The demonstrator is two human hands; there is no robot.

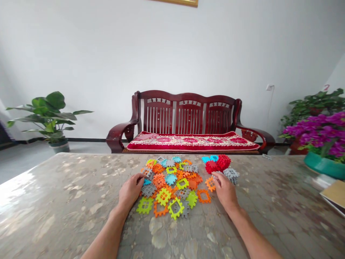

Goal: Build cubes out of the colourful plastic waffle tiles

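Observation:
A heap of flat interlocking plastic tiles [172, 183] in orange, lime, grey and blue lies on the marbled table [67, 201]. My left hand [131, 190] rests at the heap's left edge, fingers curled onto a grey tile [147, 173]. On the right side my right hand [225, 190] lies beside an orange tile [210, 183], fingertips pinched near grey tiles [231, 174]. Beyond it stands a joined cluster of red tiles [217, 164] with blue ones [210, 158] next to it.
Past the table's far edge a dark wooden bench [185, 115] carries a red cushion. A leafy pot plant [50, 118] is on the floor at left. Purple flowers in a green pot [323, 162] and books [334, 194] sit at the table's right.

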